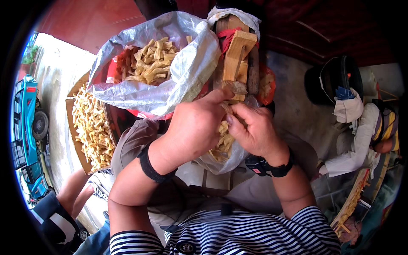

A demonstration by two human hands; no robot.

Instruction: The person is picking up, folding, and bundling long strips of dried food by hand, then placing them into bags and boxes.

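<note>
Both hands meet at the near end of a wooden block stand (233, 65). My left hand (193, 129) has its index finger extended against the block's lower end. A pale strip (227, 108), partly hidden by the fingers, is wrapped between the two hands. My right hand (258, 129) pinches it between thumb and index finger. Beneath them a clear plastic bag (224, 165) holds yellowish folded strips (223, 142), perhaps tofu skin. Beyond my left hand, an open silvery woven sack (194, 70) contains many knotted yellowish pieces (156, 60).
A cardboard box (76, 140) full of smaller knotted pieces stands at left. Red cloth (227, 38) and a white towel (251, 20) wrap the stand. A black bucket (322, 84) is at right, near another person's sleeve (347, 162). Another person's legs (75, 191) are at lower left.
</note>
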